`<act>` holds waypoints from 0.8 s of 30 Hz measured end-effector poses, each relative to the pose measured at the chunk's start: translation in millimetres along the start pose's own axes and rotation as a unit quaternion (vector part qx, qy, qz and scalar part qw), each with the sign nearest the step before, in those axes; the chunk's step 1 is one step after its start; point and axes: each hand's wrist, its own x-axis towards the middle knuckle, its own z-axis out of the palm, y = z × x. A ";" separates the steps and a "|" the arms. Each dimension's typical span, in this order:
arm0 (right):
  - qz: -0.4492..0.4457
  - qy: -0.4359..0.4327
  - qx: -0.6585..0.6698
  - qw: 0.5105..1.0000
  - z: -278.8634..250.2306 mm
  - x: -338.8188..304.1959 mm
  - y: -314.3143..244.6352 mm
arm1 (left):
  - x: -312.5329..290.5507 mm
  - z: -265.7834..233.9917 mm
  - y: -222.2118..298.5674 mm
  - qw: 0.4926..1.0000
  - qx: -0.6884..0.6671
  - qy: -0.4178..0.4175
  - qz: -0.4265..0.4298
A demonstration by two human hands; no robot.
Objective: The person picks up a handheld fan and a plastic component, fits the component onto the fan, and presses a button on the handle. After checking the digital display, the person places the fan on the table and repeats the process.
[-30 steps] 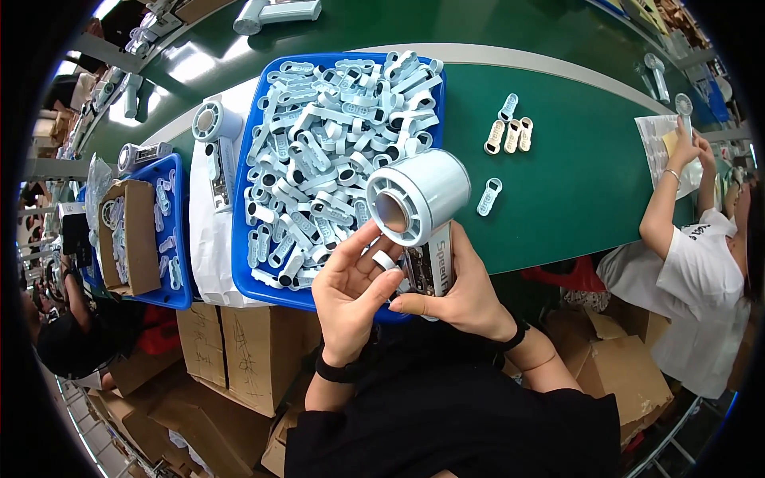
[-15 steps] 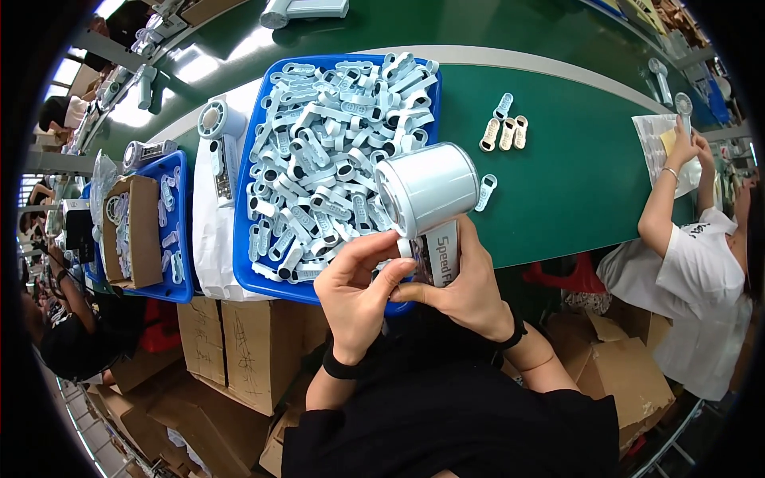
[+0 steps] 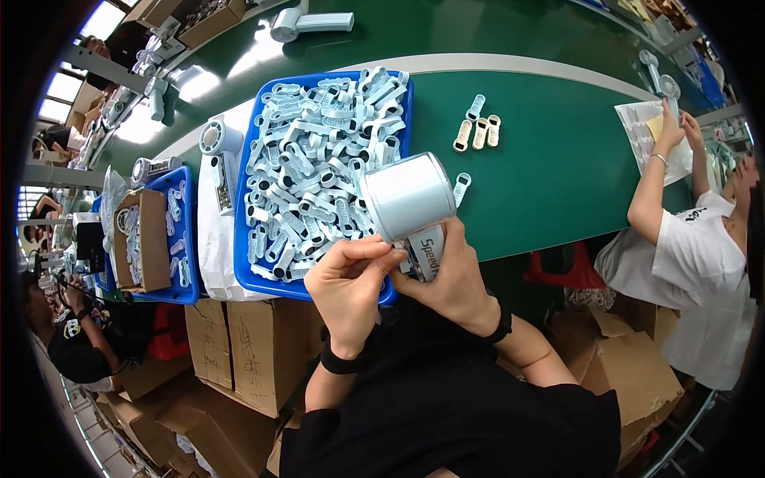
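A pale blue handheld fan [image 3: 408, 195] is between my hands, tilted, its drum-shaped head up and away from me. My right hand [image 3: 456, 279] wraps its handle [image 3: 426, 251], which has an open side with inner parts partly showing. My left hand [image 3: 351, 279] is closed, thumb and forefinger pinched against the neck where handle and head meet; their tips hide the exact spot. Just beyond my left hand stands a blue tray [image 3: 243, 263] heaped with pale blue handle covers [image 3: 307, 171], each with a dark oval window.
On the green table [image 3: 550, 175], several loose covers [image 3: 480, 131] and a single cover [image 3: 461, 190] lie right of the tray. Left are another fan [image 3: 221, 159] and a blue tray with a cardboard box [image 3: 151, 239]. At right a co-worker's hands [image 3: 677, 131] hold a fan.
The fan has shifted slightly left and turned, with both hands still on it. My view has moved a little. At right, the co-worker's fan has turned.
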 end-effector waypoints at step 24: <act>0.202 -0.263 0.424 0.843 -62.7 38.8 -21.9 | 40.2 33.9 22.9 0.950 -0.136 -0.261 -0.108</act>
